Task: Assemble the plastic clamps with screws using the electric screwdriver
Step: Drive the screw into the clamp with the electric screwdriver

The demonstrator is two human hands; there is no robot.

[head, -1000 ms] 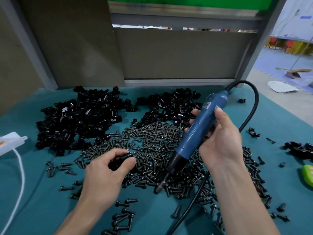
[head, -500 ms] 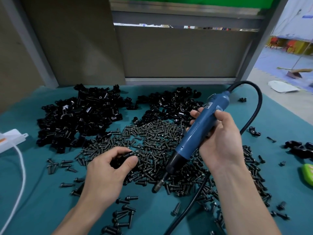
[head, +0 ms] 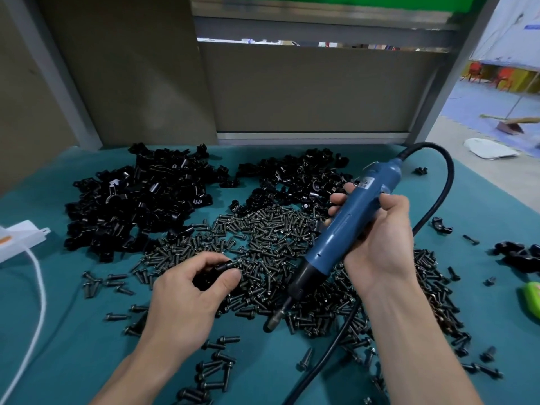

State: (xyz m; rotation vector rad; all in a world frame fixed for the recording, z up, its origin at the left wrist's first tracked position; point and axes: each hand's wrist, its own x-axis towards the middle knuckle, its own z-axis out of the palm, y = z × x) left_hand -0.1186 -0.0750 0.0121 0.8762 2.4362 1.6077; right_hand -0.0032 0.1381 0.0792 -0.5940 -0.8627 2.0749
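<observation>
Underneath everything, a teal worktop [head: 73,331], backed by a grey partition. On its far left, a broad heap of black plastic clamps [head: 137,200]; just right of that, across a strip of bare cloth, a second heap [head: 298,179], smaller.

In front of both, spread wide over the middle, a dense bed of dark screws [head: 263,238], with loose strays toward the near edge.

Above the screws, slanted down and to the left, the blue electric screwdriver [head: 344,226], its bit tip [head: 273,323] low at the near fringe of the screw bed. From its rear end, a black cable [head: 447,182] arching right, then passing behind the hand toward the near edge.

Around the blue barrel, the right hand [head: 380,238], fingers [head: 340,197] curled and gripping it.

Low over the screws, left of the bit, the left hand [head: 193,293], fingers and thumb pinching a small black clamp [head: 217,271]; with or without a screw in it, impossible to tell.

At the left edge, a white box [head: 20,241] with a white cord [head: 38,287]. Far right, a small cluster of black parts [head: 520,255] and a green object [head: 533,299], cut off by the frame.
</observation>
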